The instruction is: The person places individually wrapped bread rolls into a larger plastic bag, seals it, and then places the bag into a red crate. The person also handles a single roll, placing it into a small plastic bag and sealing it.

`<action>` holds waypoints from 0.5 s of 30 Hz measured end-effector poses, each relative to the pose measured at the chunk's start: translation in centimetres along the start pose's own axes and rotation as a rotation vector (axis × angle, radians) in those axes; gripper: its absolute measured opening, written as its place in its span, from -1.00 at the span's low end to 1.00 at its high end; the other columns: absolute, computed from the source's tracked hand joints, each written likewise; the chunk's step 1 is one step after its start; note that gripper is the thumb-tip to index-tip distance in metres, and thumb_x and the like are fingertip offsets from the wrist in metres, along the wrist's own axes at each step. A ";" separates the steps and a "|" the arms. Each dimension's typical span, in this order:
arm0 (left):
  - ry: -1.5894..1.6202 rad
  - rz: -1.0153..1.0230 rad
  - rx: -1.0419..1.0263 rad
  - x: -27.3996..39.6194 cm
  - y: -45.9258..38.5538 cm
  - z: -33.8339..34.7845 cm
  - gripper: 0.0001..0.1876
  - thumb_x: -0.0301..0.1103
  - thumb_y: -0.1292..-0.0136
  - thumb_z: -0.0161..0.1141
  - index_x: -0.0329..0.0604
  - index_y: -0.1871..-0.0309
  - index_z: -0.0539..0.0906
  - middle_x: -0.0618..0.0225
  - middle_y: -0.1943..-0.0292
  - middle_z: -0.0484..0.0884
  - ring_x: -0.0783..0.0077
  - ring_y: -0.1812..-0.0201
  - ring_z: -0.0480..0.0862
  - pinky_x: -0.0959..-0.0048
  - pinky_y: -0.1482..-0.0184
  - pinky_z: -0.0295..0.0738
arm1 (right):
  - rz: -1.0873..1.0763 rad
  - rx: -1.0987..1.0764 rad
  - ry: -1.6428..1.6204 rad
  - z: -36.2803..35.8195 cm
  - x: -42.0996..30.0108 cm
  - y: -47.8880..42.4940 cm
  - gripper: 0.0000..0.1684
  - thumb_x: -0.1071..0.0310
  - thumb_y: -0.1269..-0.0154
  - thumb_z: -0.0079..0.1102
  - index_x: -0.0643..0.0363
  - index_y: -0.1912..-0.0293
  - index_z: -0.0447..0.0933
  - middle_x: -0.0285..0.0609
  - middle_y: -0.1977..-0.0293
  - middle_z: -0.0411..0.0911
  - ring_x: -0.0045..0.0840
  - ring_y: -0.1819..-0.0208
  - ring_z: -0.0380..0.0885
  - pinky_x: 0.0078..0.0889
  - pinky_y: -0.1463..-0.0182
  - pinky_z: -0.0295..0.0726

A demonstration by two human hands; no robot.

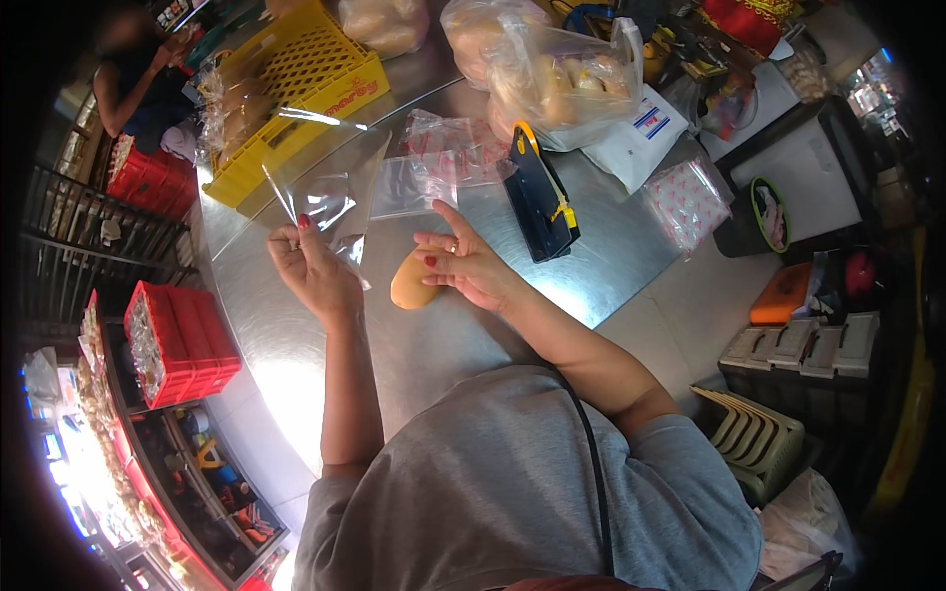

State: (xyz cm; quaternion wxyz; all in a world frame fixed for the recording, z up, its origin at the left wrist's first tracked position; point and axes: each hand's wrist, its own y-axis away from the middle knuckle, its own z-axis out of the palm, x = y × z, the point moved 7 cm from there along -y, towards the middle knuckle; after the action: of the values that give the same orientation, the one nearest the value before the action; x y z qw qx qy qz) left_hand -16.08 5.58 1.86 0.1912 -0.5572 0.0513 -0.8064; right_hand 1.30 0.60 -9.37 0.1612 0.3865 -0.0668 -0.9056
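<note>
A clear plastic bag [325, 188] hangs between the thumb and fingers of my left hand [314, 273], above the steel table [295, 325]. My right hand [465, 262] has its fingers spread over an oval, light-brown bread roll [411, 284] on the table; whether they touch it I cannot tell. Just right of that hand stands a black bag sealer with yellow parts [543, 199]. Beyond my hands lie flat clear bags [414, 185] and a crumpled bag with red print [458, 144].
A yellow crate [295, 159] with wrapped bread stands at the back left. Large bags of rolls [562, 89], a white packet [639, 140] and a red-printed plastic pack [687, 199] lie at the back right. Red crates [185, 343] are left of the table. A person [137, 81] is at the far left.
</note>
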 end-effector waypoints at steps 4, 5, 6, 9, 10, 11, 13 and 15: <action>0.217 -0.266 -0.025 -1.4 1.9 2.1 -0.90 -0.31 -0.48 -0.07 -0.04 0.16 0.27 -0.05 -0.04 0.57 -0.02 0.01 0.66 0.38 0.40 0.61 | 0.138 -0.087 -0.292 0.9 1.8 -0.7 -0.43 0.15 -0.27 0.31 -0.12 -0.23 0.36 -0.17 -0.04 0.46 -0.35 -0.10 0.46 -0.14 -0.12 0.50; 0.255 -0.331 -0.039 -1.4 2.6 3.2 -0.90 -0.29 -0.48 -0.08 -0.02 0.17 0.27 -0.05 -0.05 0.56 -0.03 -0.01 0.64 0.37 0.38 0.61 | 0.154 -0.142 -0.349 1.2 2.0 -0.8 -0.46 0.13 -0.29 0.28 -0.12 -0.22 0.36 -0.17 -0.05 0.47 -0.33 -0.11 0.46 -0.11 -0.12 0.51; 0.291 -0.413 -0.014 -1.5 3.4 3.9 -0.89 -0.26 -0.50 -0.11 -0.06 0.11 0.30 -0.06 -0.12 0.51 -0.08 -0.10 0.59 0.35 0.31 0.63 | 0.171 -0.198 -0.410 2.0 1.9 -0.8 -0.48 0.11 -0.31 0.25 -0.12 -0.21 0.35 -0.16 -0.06 0.47 -0.30 -0.13 0.46 -0.08 -0.12 0.51; 0.436 -0.549 -0.093 -2.1 4.3 5.0 -0.83 -0.26 -0.50 -0.12 -0.12 0.02 0.32 -0.06 -0.17 0.47 -0.08 -0.13 0.56 0.30 0.17 0.64 | 0.149 -0.283 -0.548 3.5 1.1 -1.0 -0.57 0.13 -0.35 0.19 -0.07 -0.16 0.39 -0.18 -0.02 0.52 -0.33 -0.14 0.47 -0.05 -0.11 0.53; 0.541 -0.601 -0.125 -2.6 4.5 5.1 -0.81 -0.26 -0.49 -0.12 -0.15 -0.01 0.31 -0.07 -0.18 0.46 -0.08 -0.14 0.56 0.30 0.13 0.63 | 0.132 -0.298 -0.588 3.8 0.7 -1.1 -0.60 0.14 -0.36 0.18 -0.04 -0.14 0.41 -0.19 0.00 0.54 -0.36 -0.15 0.48 -0.05 -0.11 0.54; 0.647 -0.652 -0.156 -3.4 4.5 4.8 -0.79 -0.26 -0.49 -0.11 -0.18 -0.03 0.31 -0.08 -0.19 0.45 -0.08 -0.15 0.55 0.30 0.09 0.63 | 0.085 -0.308 -0.544 4.0 0.1 -1.0 -0.58 0.19 -0.34 0.20 -0.01 -0.14 0.40 -0.17 0.01 0.54 -0.35 -0.10 0.51 -0.04 -0.10 0.54; 0.806 -0.700 -0.172 -4.2 4.0 4.2 -0.76 -0.27 -0.49 -0.11 -0.21 -0.05 0.31 -0.09 -0.21 0.43 -0.06 -0.17 0.54 0.32 0.04 0.62 | -0.008 -0.325 -0.454 4.0 -1.4 -0.6 -0.55 0.27 -0.31 0.24 0.07 -0.15 0.38 -0.13 0.03 0.55 -0.33 0.00 0.58 -0.03 -0.08 0.55; 0.912 -0.695 -0.144 -4.2 3.1 3.4 -0.76 -0.27 -0.49 -0.11 -0.23 -0.06 0.30 -0.09 -0.22 0.41 -0.01 -0.19 0.52 0.36 0.02 0.62 | -0.072 -0.215 -0.373 1.6 -1.4 -1.3 -0.74 0.38 -0.32 0.20 0.18 0.02 0.48 -0.16 0.21 0.59 -0.42 0.18 0.62 -0.26 0.05 0.63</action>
State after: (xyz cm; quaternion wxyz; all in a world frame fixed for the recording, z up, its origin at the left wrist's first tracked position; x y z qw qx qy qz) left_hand -10.94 4.72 -1.47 -0.1649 -0.1492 -0.0026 -0.9749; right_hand 0.72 2.30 -7.63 0.1539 0.1948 0.0153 -0.9686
